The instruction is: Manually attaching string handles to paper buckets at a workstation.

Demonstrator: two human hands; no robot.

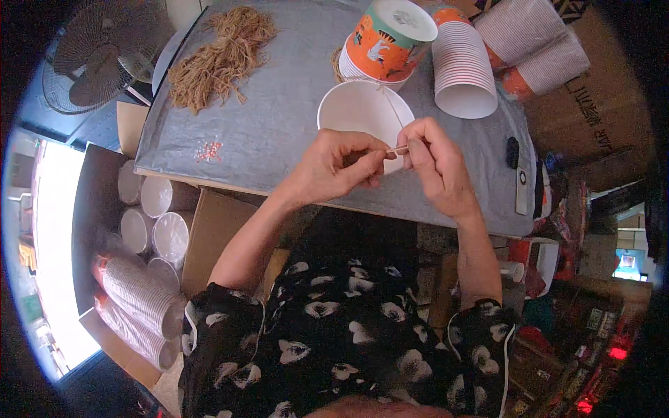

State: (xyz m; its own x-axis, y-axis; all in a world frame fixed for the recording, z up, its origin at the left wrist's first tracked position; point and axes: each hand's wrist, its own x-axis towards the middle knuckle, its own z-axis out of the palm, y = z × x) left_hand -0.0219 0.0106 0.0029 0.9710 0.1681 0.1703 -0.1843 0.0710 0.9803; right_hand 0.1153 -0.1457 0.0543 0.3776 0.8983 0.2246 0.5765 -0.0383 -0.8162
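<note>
Above the near edge of the table, my left hand [345, 164] and my right hand [440, 167] meet, both closed in a pinch. A short length of thin string [397, 150] spans their fingertips; whether a bead sits on it is too small to tell. One strand runs from my right fingers up to the rim of a white paper bucket [359, 111]. That bucket lies tilted just behind my hands, mouth toward me, partly hidden by them. Small red and white beads [209, 151] are scattered left of my left hand.
A bundle of brown strings [226, 56] lies far left. Behind the bucket stand upturned orange patterned buckets [390, 49]; nested white buckets [463, 70] lie to their right. A black-and-silver tool [521, 184] rests at the right edge. A box of buckets [153, 272] and a fan [101, 52] are left.
</note>
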